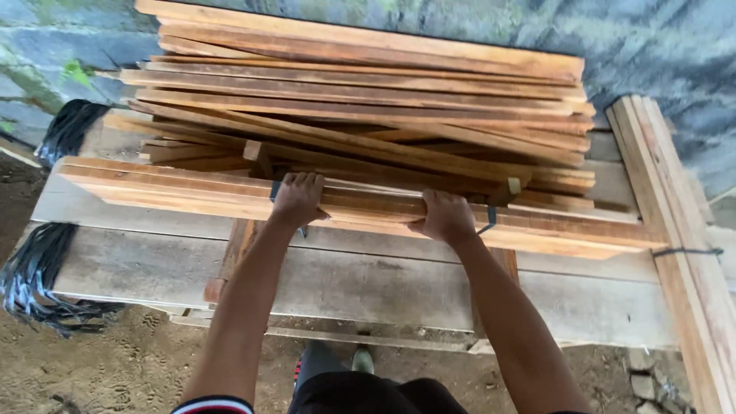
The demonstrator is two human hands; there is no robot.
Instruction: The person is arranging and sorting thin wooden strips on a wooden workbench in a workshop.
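Now the fingers [305,181] of the left hand [297,199] curl over the far edge of a bundle [184,192] of long orange-brown slats, pressed side by side with the knuckles up. The right hand [446,216] grips the same bundle a little further along, its fingers folded over the top and close together. Dark straps [488,220] wrap the bundle just beside each hand. The bundle lies crosswise along the near part of a desk [368,287] of grey weathered planks, running from its left end almost to its right. Behind it, touching, a loose pile of slats [360,107] is stacked in slightly fanned layers. At the right end another strapped bundle [675,230] lies at right angles to the held one. Black straps [34,280] hang in a bunch off the desk's left end, with a second bunch [69,126] further back. Below is sandy ground [115,368], and a mossy stone wall [652,46] stands behind.
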